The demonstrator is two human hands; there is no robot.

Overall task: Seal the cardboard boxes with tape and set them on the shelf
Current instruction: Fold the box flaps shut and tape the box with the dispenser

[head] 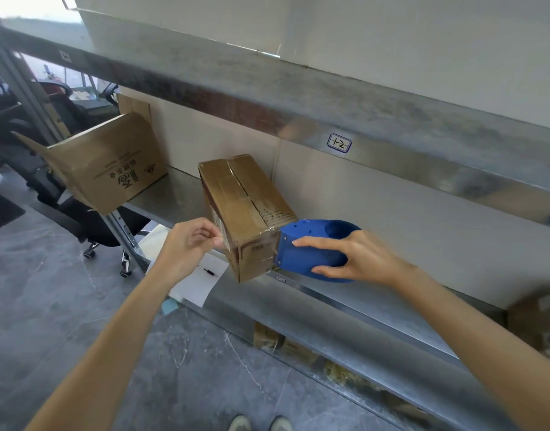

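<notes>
A long narrow cardboard box lies on the metal shelf, its near end jutting over the shelf's front edge. Clear tape wraps round that near end. My right hand grips a blue tape dispenser pressed against the box's right front corner. My left hand pinches the tape against the box's left front corner. A larger printed cardboard box with open flaps sits tilted at the left end of the same shelf.
An upper shelf beam with a label overhangs the working shelf. More cardboard lies at the far right and below the shelf. White paper with a small dark object lies under the box end. Office chairs stand at the left.
</notes>
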